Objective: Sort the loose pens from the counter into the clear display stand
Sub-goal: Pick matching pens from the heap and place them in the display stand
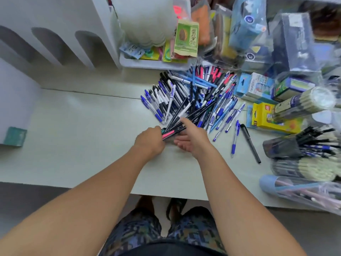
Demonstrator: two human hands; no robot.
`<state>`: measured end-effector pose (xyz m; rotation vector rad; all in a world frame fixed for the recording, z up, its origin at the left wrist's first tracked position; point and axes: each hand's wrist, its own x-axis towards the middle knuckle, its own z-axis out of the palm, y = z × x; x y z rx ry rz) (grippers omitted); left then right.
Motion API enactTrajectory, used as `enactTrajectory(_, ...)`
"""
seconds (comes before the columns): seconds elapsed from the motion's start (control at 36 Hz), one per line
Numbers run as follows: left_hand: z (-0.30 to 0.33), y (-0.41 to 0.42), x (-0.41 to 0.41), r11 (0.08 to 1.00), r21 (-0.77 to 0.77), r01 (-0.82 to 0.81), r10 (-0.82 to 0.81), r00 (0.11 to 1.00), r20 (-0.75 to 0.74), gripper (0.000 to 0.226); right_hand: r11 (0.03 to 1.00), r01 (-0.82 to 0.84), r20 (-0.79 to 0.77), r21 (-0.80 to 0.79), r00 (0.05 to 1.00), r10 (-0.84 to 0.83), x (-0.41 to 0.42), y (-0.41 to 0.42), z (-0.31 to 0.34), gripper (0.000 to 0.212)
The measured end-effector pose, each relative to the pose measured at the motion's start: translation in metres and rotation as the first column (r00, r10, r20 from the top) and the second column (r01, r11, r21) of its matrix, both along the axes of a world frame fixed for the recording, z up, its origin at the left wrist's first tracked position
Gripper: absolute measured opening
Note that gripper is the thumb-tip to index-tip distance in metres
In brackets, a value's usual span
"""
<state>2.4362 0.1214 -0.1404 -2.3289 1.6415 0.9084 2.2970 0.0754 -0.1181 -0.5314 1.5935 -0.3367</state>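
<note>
A big heap of loose pens [195, 97], blue, black, white and pink, lies on the pale counter [83, 135]. My left hand [150, 140] is shut on a bundle of black pens with one pink pen [174, 126], which fans out up and to the right. My right hand [193, 137] touches the same bundle from the right, thumb on top and fingers spread under it. A clear stand with pens standing in it [302, 146] is at the right edge. A single black marker [250, 143] and a blue pen [234, 139] lie apart from the heap.
A white tray [147, 63] of packets stands behind the heap. Boxes, a yellow box [269, 119] and wrapped stationery crowd the right side. A white arched unit [55, 39] stands at the back left, and a green block [15, 136] lies at the far left.
</note>
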Motion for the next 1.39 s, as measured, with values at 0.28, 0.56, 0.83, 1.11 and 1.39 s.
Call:
enactTrajectory(0.28, 0.007, 0.051, 0.020, 1.000, 0.001, -0.025, 0.025, 0.990, -0.141, 0.003, 0.987, -0.109, -0.198, -0.122, 0.977, 0.083, 0.009, -0.034, -0.009, 0.040)
enactTrajectory(0.56, 0.031, 0.070, 0.035, 0.786, 0.341, -0.515, 0.595, 0.481, -0.644, 0.021, 0.914, -0.313, -0.262, -0.260, 0.933, 0.245, -0.005, -0.022, -0.007, 0.036)
enactTrajectory(0.83, 0.023, 0.044, -0.004, 0.632, 0.335, -0.699, 0.581, 0.142, -0.801, 0.022, 0.865, -0.408, -0.171, -0.292, 0.912, 0.372, -0.034, -0.010, 0.002, 0.031)
enactTrajectory(1.11, 0.044, 0.065, -0.004, 0.733, 0.365, -0.574, 0.524, 0.134, -0.841, 0.027, 0.742, -0.578, 0.017, -0.340, 0.785, 0.619, 0.018, 0.015, 0.019, 0.021)
enactTrajectory(1.39, 0.080, 0.126, 0.091, 0.771, 0.354, -0.529, 0.423, 0.011, -0.906, 0.020, 0.611, -0.545, -0.014, -0.575, 0.753, 0.658, 0.114, 0.050, 0.076, 0.041)
